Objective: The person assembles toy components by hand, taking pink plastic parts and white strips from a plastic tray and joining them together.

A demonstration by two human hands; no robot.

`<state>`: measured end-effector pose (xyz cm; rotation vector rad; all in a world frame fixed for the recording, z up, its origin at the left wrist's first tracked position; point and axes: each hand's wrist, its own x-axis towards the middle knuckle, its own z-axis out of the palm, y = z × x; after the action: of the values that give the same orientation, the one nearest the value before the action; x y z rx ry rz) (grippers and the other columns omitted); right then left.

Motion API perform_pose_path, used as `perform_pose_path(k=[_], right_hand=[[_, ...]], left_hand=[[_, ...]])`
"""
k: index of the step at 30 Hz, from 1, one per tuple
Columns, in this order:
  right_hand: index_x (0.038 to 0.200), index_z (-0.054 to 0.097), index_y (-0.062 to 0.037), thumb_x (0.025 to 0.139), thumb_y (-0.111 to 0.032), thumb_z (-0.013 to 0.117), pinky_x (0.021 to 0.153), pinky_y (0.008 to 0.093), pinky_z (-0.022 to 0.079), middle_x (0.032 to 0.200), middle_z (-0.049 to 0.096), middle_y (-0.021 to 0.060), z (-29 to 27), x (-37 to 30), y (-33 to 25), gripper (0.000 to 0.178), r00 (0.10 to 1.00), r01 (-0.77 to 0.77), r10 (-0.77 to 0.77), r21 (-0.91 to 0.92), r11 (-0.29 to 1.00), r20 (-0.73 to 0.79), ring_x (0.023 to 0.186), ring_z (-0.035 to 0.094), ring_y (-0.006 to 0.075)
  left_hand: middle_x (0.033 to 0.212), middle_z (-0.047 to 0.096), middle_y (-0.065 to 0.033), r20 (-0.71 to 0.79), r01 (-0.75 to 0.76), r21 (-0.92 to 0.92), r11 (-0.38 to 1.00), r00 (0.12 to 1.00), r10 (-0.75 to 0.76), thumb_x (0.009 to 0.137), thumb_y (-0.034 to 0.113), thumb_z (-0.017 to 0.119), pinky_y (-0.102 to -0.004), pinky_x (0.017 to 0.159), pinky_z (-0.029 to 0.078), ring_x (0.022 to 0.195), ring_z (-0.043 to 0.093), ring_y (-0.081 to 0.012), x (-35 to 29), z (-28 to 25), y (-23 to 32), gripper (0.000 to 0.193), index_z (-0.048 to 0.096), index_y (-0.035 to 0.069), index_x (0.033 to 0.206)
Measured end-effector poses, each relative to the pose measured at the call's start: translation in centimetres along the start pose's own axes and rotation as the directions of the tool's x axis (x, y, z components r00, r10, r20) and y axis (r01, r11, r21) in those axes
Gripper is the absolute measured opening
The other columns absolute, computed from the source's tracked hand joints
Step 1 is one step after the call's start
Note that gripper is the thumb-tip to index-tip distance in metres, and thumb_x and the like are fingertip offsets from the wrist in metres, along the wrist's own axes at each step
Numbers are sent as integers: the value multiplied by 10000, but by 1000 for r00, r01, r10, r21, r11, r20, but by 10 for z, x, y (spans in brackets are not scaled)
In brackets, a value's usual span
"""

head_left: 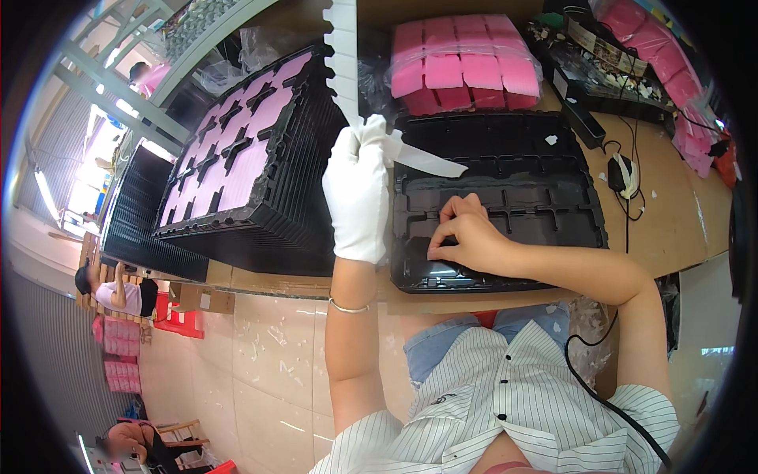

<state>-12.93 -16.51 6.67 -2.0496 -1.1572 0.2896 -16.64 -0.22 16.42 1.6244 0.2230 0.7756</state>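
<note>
My left hand [355, 189], in a white glove, is closed around a long white strip [345, 59] with notched edges. One part of the strip runs up past the hand. A loose, pointed tail hangs to the right over a black plastic tray [505, 272]. That shallow tray has cross-shaped ridges and lies flat in front of me. My bare right hand [472, 237] is over its left middle part, with fingers curled and thumb drawn in. Whatever those fingertips hold, if anything, is hidden. A small white scrap [551, 140] sits on the tray's far part.
To the left stands a tall stack of black trays [292, 197], its top tray lined with pink foam. Bundled pink foam pieces [466, 63] are behind my tray. On the right are a black bin of small parts [608, 67] and cables [628, 209]. People work farther left.
</note>
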Motion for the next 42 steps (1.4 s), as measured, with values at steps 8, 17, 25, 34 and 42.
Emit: perform_pose_path(k=[8,17,25,34,42], right_hand=[[1041,655,-46,877,-207,655,832,353,418,942,551,92,-21,8,9,229,918,60,-169,-298,953,-359,923,497,270],[963,668,13,866,-81,709,763,219,491,888,684,39,-96,41,-43,141,968,1,161,650,760,-190,835,626,82],[875,653,-13,764,-71,709,753,323,487,953,680,96,-78,29,-29,137,601,332,-599,-517,789,-529,851,637,216],[822,700,-97,760,-194,767,948,365,354,991,556,70,-148,-65,15,133,975,-142,143,22,990,-168,1043,458,260],[879,691,-62,732,-189,799,927,364,369,966,550,88,-128,-119,61,221,906,-368,217,-422,828,-363,1050,451,298]], left_hand=[[843,625,1,48,66,-130,989,997,-61,968,115,586,-197,659,433,758,540,-39,-12,8,2,148,646,-14,1008],[951,679,-10,53,6,-179,984,999,3,927,95,664,-208,787,452,865,588,-60,-21,27,1,155,691,-7,1041],[939,679,1,62,84,-176,981,995,-74,928,73,648,-186,700,441,787,562,-37,-21,33,-5,142,699,8,1045],[815,592,36,39,28,-246,969,999,-19,972,125,592,-145,527,280,609,398,3,-16,18,-7,189,677,-4,1080],[887,683,-20,69,50,-247,968,997,-33,979,166,598,-134,515,297,584,387,13,-17,36,-5,194,683,6,1050]])
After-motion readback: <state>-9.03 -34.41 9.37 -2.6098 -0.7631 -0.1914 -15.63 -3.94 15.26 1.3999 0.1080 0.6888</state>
